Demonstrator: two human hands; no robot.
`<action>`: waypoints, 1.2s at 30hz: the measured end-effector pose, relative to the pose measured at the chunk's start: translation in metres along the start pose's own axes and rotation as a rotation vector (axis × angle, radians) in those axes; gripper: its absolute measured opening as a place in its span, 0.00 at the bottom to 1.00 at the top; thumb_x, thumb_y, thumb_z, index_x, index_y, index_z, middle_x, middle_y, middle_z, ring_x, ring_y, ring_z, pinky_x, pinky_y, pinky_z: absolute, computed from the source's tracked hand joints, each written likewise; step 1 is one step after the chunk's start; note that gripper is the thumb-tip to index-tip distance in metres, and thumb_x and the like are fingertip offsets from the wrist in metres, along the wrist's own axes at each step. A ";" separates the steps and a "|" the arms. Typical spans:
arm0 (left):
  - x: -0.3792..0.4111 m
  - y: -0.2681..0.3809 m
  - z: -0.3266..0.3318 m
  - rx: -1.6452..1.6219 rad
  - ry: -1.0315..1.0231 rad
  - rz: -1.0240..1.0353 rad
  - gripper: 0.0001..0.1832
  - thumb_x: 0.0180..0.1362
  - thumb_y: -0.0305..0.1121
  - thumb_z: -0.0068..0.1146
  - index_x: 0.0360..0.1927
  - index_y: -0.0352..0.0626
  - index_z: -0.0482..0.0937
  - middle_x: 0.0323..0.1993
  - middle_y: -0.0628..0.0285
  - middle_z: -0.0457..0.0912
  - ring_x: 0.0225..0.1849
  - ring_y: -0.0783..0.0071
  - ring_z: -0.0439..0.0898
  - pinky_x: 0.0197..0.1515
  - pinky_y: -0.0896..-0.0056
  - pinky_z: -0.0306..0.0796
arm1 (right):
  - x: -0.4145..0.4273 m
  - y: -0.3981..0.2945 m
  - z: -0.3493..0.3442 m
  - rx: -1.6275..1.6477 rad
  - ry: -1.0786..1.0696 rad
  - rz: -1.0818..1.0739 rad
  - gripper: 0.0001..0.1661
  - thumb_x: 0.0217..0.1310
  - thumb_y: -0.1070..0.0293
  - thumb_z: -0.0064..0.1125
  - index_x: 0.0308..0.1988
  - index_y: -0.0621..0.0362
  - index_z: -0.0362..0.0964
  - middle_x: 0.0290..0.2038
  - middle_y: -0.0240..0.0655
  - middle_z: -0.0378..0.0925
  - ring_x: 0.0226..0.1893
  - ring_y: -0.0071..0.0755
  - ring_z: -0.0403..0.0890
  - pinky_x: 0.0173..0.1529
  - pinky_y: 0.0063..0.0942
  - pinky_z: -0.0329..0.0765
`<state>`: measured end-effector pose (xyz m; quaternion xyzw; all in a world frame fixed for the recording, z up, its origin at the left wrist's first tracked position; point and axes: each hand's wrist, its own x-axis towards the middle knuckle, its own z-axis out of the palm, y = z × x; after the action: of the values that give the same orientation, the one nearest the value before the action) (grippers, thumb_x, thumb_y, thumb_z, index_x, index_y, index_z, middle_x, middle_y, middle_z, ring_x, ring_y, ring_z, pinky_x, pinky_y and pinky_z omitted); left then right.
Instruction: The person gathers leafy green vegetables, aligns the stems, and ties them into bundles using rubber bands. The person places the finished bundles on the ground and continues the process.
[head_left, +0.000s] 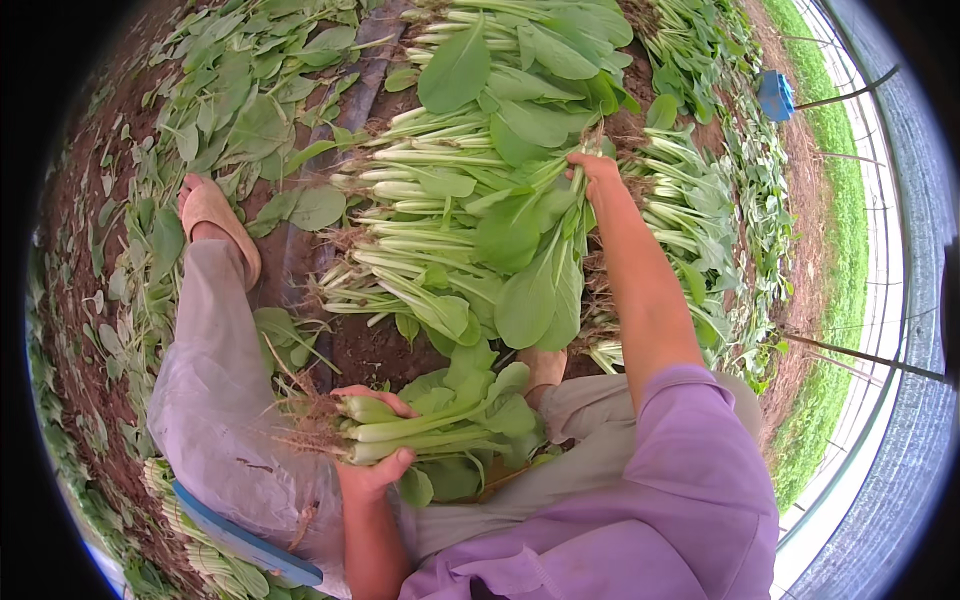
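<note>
My left hand (379, 439) is closed around a bunch of leafy green vegetable plants (420, 431), held above my lap. Their pale stems lie in the palm, and brown soil-caked roots (307, 412) stick out to the left. With the arm stretched forward, my right hand (596, 172) grips the stem ends of several more leafy green plants (551, 255), whose broad leaves hang down toward me. Beneath and beside that hand lies a long row of harvested greens (442, 187), roots to the left and leaves to the right.
A second row of greens (675, 202) lies to the right. Loose leaves (247, 127) litter the soil at left, near my sandalled foot (217, 217). A blue board-like edge (244, 536) shows beside my leg. Beyond are a blue object (776, 95) and the greenhouse wall (922, 300).
</note>
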<state>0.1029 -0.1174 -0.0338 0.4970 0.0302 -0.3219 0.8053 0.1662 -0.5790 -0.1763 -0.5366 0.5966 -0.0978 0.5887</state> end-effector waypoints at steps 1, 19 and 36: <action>-0.001 -0.001 0.000 -0.009 0.022 0.015 0.38 0.31 0.31 0.68 0.47 0.41 0.58 0.33 0.57 0.70 0.37 0.67 0.72 0.41 0.66 0.69 | -0.012 -0.009 -0.005 0.023 -0.011 -0.043 0.13 0.43 0.76 0.61 0.32 0.68 0.70 0.28 0.42 0.75 0.21 0.36 0.76 0.21 0.30 0.76; -0.029 0.014 -0.009 -0.336 0.043 0.200 0.18 0.39 0.25 0.61 0.37 0.35 0.73 0.31 0.61 0.77 0.33 0.73 0.75 0.39 0.71 0.69 | -0.444 -0.075 0.010 -1.124 -0.850 -1.125 0.17 0.43 0.73 0.59 0.38 0.58 0.70 0.26 0.39 0.76 0.23 0.25 0.74 0.32 0.24 0.70; -0.034 0.022 -0.008 -0.545 -0.036 0.181 0.23 0.40 0.24 0.60 0.43 0.34 0.70 0.35 0.58 0.76 0.36 0.70 0.76 0.41 0.70 0.71 | -0.434 -0.037 0.068 -1.037 -1.046 -1.224 0.21 0.41 0.70 0.61 0.41 0.60 0.70 0.24 0.36 0.75 0.21 0.25 0.72 0.29 0.22 0.70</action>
<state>0.0903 -0.0880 -0.0080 0.2570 0.0568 -0.2374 0.9351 0.1238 -0.2312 0.0907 -0.9250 -0.1570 0.1398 0.3166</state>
